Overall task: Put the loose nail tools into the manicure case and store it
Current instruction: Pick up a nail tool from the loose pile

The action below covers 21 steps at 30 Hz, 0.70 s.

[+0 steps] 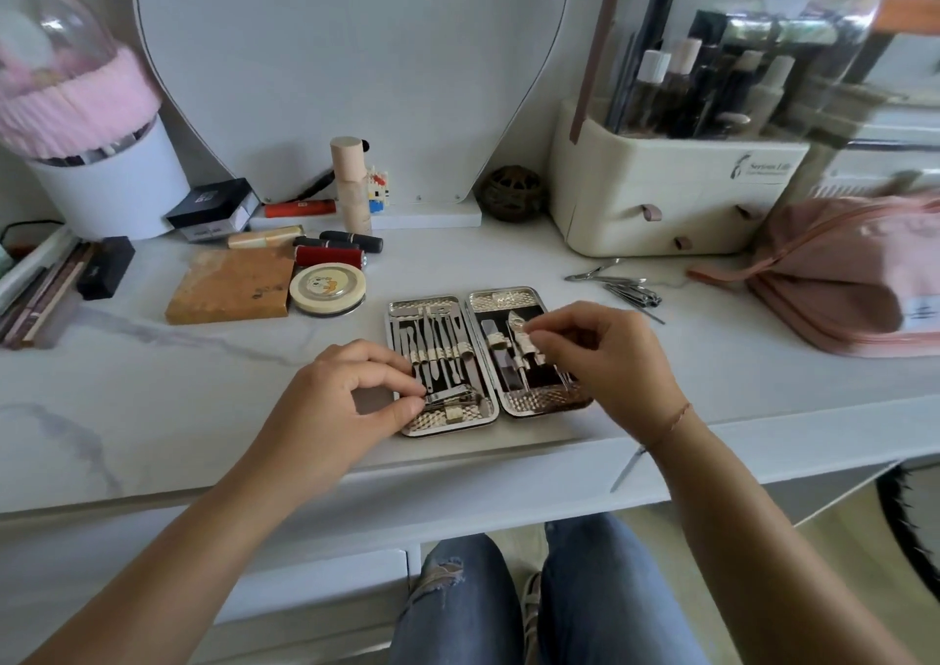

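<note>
- both hands work over the open manicure case [443, 423]. the left hand [351, 389] has its fingers curled and its thumb and fingertips pinching the end of a nail clipper [452, 400] at the near end of the case's left half
- the right hand [605, 359] hovers over the right half, its thumb and forefinger pressed together on a thin metal tool [567, 379]. what kind of tool it is cannot be told
- the case lies flat and spread open on the white marble-look table [152, 384], near the front edge and between the two hands. both halves show rows of metal tools held under light bands
- a small heap of loose nail tools [625, 290] sits on the table behind and to the right of the case, apart from it
- one more slim tool [628, 471] lies at the table's front edge, just under the right wrist
- a pink zip pouch [854, 277] rests at the far right, beside a cream organiser [676, 196] filled with upright bottles and brushes
- to the left of the case lie a round tin [328, 288], a brown square box [229, 285] and several lipsticks [330, 256], in front of a large mirror [351, 69]
- the person's knees in blue jeans [600, 598] show below the table
</note>
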Tool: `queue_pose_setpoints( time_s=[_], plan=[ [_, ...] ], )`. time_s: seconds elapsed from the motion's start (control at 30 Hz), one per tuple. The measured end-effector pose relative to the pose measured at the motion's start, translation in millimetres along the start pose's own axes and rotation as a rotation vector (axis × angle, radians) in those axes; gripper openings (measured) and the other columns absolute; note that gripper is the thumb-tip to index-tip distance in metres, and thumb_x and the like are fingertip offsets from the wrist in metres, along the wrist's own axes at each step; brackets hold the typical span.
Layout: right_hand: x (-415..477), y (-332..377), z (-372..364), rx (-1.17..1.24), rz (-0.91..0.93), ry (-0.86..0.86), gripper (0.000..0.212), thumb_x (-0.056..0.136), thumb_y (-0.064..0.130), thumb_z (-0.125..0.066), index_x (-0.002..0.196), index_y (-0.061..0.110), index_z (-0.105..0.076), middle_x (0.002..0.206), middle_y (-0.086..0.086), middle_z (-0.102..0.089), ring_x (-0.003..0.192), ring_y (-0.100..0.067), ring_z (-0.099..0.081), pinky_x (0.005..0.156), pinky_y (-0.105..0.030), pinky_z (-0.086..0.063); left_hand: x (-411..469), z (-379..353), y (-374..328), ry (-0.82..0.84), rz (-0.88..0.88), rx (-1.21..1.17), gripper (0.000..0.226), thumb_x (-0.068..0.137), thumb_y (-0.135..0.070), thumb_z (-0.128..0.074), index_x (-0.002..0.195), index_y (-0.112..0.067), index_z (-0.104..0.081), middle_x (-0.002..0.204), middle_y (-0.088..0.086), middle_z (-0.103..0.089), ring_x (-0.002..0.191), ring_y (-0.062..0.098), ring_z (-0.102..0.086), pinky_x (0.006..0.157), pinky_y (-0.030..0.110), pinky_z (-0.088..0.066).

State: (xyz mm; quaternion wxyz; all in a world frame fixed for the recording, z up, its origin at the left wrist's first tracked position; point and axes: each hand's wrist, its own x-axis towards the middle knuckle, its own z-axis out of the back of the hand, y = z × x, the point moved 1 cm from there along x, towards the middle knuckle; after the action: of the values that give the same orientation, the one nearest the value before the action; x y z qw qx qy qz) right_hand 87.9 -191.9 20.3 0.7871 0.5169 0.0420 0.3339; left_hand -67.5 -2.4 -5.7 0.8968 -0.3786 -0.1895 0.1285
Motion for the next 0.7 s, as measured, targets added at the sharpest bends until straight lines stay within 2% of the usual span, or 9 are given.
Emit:
queue_pose_setpoints(
  time_s=[0.1,0.2,0.3,0.4,0.47,0.7],
  plan=[
    [22,-24,36,-0.062,-0.070,-0.226,0.010,0.081,0.014,-0.068,0.081,0.023,-0.071,0.065,0.010,-0.065,0.054,0.004,-0.057,0.058,-0.012,-0.045,3,0,-4,-0.060,-0.016,-0.050,0.007,0.073,-0.027,-0.074,0.079,-0.032,-0.073,0.095,-0.020,-0.063,0.097,-0.001,-0.057,0.083,0.014,-0.040],
    [49,-47,63,-0.267,-0.103,-0.311,0.006,0.079,0.018,-0.069,0.083,0.019,-0.073,0.068,0.008,-0.064,0.063,-0.001,-0.058,0.068,-0.018,-0.046,11,-1,-9,-0.138,-0.045,-0.037,0.005,0.075,-0.027,-0.072,0.080,-0.031,-0.072,0.095,-0.018,-0.064,0.096,0.000,-0.057,0.078,0.005,-0.038],
    [78,-63,71,-0.497,-0.100,-0.221,0.016,0.079,0.023,-0.069,0.093,0.017,-0.073,0.075,0.006,-0.060,0.078,-0.016,-0.055,0.072,-0.024,-0.036,19,-6,-10,-0.161,-0.048,-0.018,0.004,0.078,-0.031,-0.069,0.081,-0.031,-0.071,0.097,-0.019,-0.063,0.100,0.000,-0.055,0.082,0.007,-0.035],
    [100,-74,67,-0.656,-0.077,-0.099,0.022,0.078,0.027,-0.069,0.098,0.021,-0.072,0.093,-0.001,-0.061,0.096,-0.025,-0.052,0.080,-0.029,-0.035,24,-8,-7,-0.167,-0.027,-0.043,0.003,0.078,-0.033,-0.068,0.080,-0.033,-0.071,0.099,-0.018,-0.063,0.102,0.000,-0.055,0.088,0.016,-0.037],
    [106,-79,65,-0.733,-0.083,-0.050,0.022,0.079,0.028,-0.067,0.100,0.024,-0.071,0.097,-0.002,-0.059,0.103,-0.027,-0.048,0.087,-0.034,-0.036,24,-7,-4,-0.177,-0.004,-0.074,0.003,0.079,-0.034,-0.068,0.079,-0.034,-0.071,0.098,-0.017,-0.064,0.102,0.000,-0.056,0.088,0.019,-0.039],
    [111,-85,65,-0.755,-0.059,-0.039,0.012,0.081,0.025,-0.066,0.090,0.023,-0.073,0.089,0.001,-0.057,0.103,-0.028,-0.048,0.090,-0.037,-0.035,27,-8,-1,-0.133,0.030,-0.157,0.014,0.074,-0.043,-0.063,0.081,-0.033,-0.071,0.098,-0.020,-0.065,0.097,-0.001,-0.059,0.087,0.023,-0.042]
  ],
)
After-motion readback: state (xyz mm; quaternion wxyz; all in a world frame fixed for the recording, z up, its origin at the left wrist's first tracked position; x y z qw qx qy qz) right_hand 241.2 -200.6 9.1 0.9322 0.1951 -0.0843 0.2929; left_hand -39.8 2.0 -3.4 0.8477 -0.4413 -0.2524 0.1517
